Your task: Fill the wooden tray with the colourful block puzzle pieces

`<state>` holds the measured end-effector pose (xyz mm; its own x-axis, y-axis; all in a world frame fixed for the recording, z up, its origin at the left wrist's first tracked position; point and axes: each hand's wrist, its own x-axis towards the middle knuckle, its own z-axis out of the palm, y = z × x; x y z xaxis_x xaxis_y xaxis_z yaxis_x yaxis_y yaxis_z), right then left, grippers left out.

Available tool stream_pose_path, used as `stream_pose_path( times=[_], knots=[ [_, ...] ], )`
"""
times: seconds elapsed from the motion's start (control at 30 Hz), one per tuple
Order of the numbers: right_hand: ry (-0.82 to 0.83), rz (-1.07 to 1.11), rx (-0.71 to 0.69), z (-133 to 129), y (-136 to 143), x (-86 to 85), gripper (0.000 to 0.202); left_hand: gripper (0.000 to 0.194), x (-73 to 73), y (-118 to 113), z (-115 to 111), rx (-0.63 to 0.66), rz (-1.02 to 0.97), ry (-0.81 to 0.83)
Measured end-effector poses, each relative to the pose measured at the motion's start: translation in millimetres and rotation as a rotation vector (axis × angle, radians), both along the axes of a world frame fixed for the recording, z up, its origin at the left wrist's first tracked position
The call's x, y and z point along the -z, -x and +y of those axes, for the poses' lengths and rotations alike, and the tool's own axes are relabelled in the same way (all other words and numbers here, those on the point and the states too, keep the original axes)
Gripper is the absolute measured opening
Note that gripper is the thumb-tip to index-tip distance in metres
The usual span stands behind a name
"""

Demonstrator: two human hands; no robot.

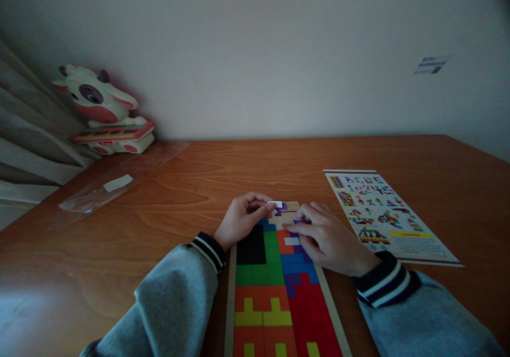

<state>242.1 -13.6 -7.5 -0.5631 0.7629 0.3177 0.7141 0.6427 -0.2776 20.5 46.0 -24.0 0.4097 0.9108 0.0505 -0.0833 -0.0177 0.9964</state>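
A long wooden puzzle tray (230, 314) lies in front of me, filled with coloured block pieces. Several red pieces (313, 314) sit at the near right, and a green piece (273, 256) borders a black square (254, 244) at the left. At the tray's far end, my left hand (245, 216) pinches a small white piece (274, 204) between thumb and fingers. My right hand (326, 237) rests over the right edge, its index finger reaching onto the pieces and its fingers bent but apart. Another white rectangle (292, 241) shows beside its thumb. My palms hide parts of the tray's edges.
To the right lies a printed sheet (410, 245) with coloured block figures. A clear plastic bag (87, 200) with a white slip is on the left. Behind it stands a cow toy with a keyboard (119, 139), near a curtain (24, 128). A wall (279, 54) closes the table's back.
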Motion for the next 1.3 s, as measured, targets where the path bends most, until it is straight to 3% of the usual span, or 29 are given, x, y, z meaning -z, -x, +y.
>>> stream_pose_path(
  times=[0.17,0.43,0.53,0.87,1.17,1.3],
  knots=[
    [0.047,0.074,-0.028,-2.6,3.6,0.9,0.031,0.034,2.0,0.2,0.5,0.004,-0.007,-0.004],
    [0.187,0.455,0.233,4.8,9.1,7.9,0.021,0.031,4.7,1.6,1.2,0.01,0.025,-0.024],
    [0.208,0.501,0.237,5.8,11.5,10.6,0.022,0.03,4.1,1.7,-0.5,-0.028,0.043,-0.044],
    [0.116,0.359,0.156,11.2,13.4,21.3,0.019,0.031,7.5,1.7,-0.4,-0.064,0.12,-0.113],
    [0.001,0.137,0.089,7.3,10.8,16.0,0.02,0.032,6.4,1.6,-1.7,-0.114,0.122,-0.138],
    [0.039,0.257,0.134,6.6,12.2,13.4,0.019,0.031,5.6,1.3,-2.2,-0.095,0.154,-0.145]
  ],
)
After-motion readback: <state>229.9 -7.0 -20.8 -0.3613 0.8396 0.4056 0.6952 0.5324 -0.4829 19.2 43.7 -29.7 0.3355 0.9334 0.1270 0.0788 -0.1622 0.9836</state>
